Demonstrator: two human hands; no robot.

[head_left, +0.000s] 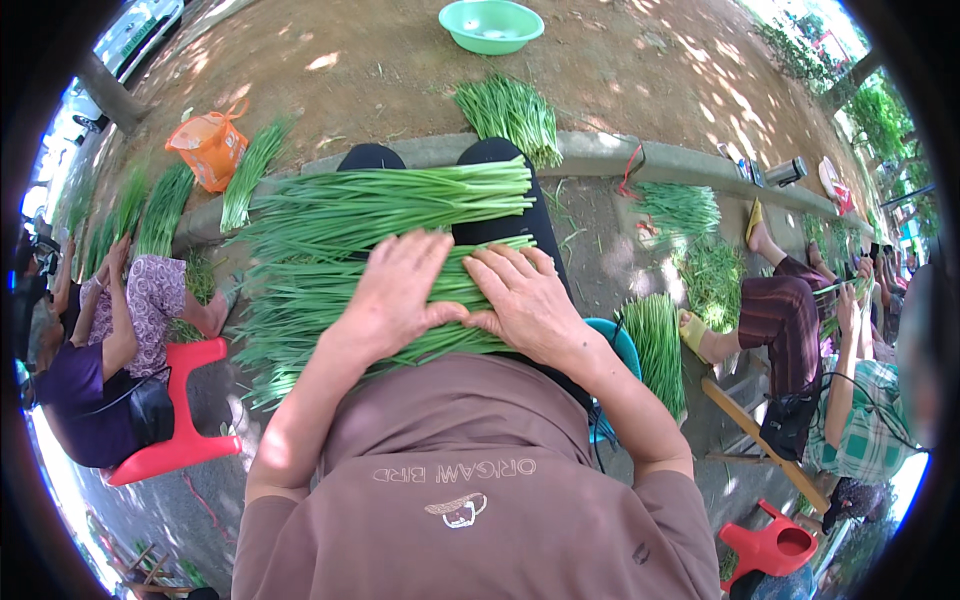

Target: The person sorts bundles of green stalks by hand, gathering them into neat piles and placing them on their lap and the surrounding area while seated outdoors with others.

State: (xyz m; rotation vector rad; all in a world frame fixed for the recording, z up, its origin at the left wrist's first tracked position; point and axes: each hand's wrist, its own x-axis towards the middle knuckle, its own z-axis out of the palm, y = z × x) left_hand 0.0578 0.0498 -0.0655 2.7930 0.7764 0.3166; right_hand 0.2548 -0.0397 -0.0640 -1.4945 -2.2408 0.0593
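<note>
Across my lap lie long green garlic chives (400,197), with pale stem ends to the right and leaf tips fanning left. They form an upper bundle and a lower one. My left hand (402,285) rests on the lower bundle, fingers stretched and pointing up to the right. Beside it, my right hand (522,293) lies on the stem end of that bundle with its fingers spread. Both thumbs meet at the tips over the leaves. Beneath the palms, part of the lower bundle is hidden.
More chives (510,118) lie beyond my knees at the kerb (600,150), below a green basin (491,27). Right of me is another bunch (652,350). An orange bag (209,148) stands far left. People sit on both sides, one on a red chair (185,410).
</note>
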